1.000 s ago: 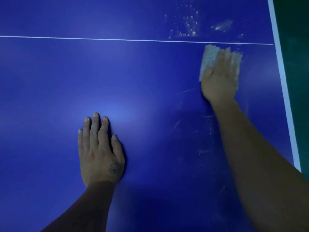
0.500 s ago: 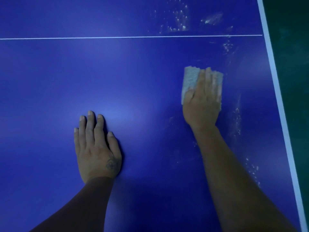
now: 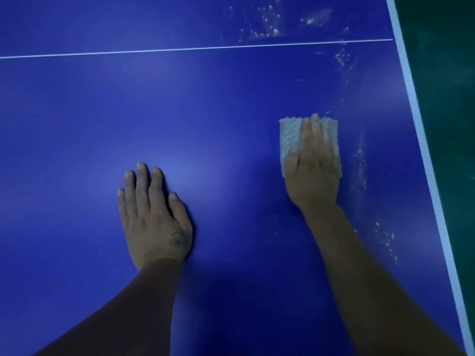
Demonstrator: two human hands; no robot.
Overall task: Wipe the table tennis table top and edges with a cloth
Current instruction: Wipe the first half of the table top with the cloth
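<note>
Because the cloth [image 3: 289, 140] is a soft, pale pad folded into a rectangle with a nubbly face, I judge it light and limp. It probably has no stiffness of its own and will go only where my palm carries it. My right hand [image 3: 312, 170] lies flat on top of it, fingers straight and close together, thumb resting along its left part; I am pressing down, not gripping. That looks like the right hold to me: weight spread over the middle so the corners don't roll under. On a smooth top like this the pad may well slip from under a light touch or bunch up if I push from one corner.

It sits on the blue table [image 3: 205, 111], right of centre and near the white edge stripe [image 3: 421, 140] without touching it. Pale specks [image 3: 359, 165] trail between pad and stripe, with more [image 3: 259, 27] beyond the thin white line [image 3: 180, 49] ahead. Past the stripe there is only dark green floor [image 3: 442, 73], so a stroke to the right could run the pad off the rim; I would curl my fingers over it there.

My left hand [image 3: 154, 214] rests flat on the top, fingers straight, holding nothing, well apart from the pad. Between the two hands and ahead up to the line, the surface gives wide room for long strokes.
</note>
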